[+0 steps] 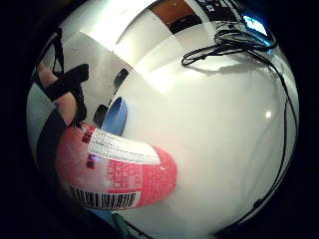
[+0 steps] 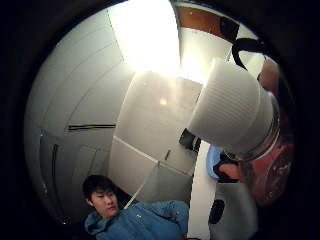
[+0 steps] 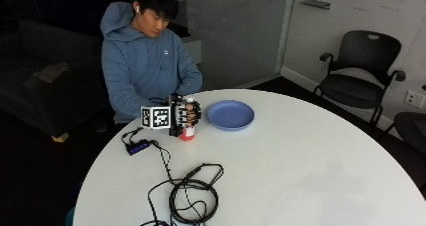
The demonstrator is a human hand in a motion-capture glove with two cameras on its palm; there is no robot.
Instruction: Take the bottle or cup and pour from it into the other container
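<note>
A: Panel one, the outside view. A person sits at the round white table (image 3: 286,166); the gloved right hand (image 3: 181,115) is wrapped around a red bottle (image 3: 188,131), which stands upright with its base seemingly on the tabletop or only just off it. Which, I cannot say from here.

B: And the receiving vessel?

A: A shallow blue bowl (image 3: 230,114), just beside the bottle, on the side away from the person's body. I judge the closeness deliberate: a short tilt would bring the bottle's mouth over the rim.

B: The grip itself?

A: The fingers (image 3: 193,112) curl round the bottle's upper body, about as far closed as its girth allows. The little-finger palm view confirms it: the red label and barcode of the bottle (image 1: 117,177) fill the area next to the palm, with the bowl (image 1: 115,115) just beyond on the table.

B: And the thumb-side view?

A: It shows a ribbed white cap (image 2: 231,111) on the bottle's neck (apparently screwed on, so pouring would seem to require its removal first). The bowl (image 2: 212,159) appears as a blue sliver beyond it.

B: Anything else on the table?

A: A coil of black cable (image 3: 190,196) near the front edge, well apart from bottle and bowl. The other hand's whereabouts I cannot make out.
</note>
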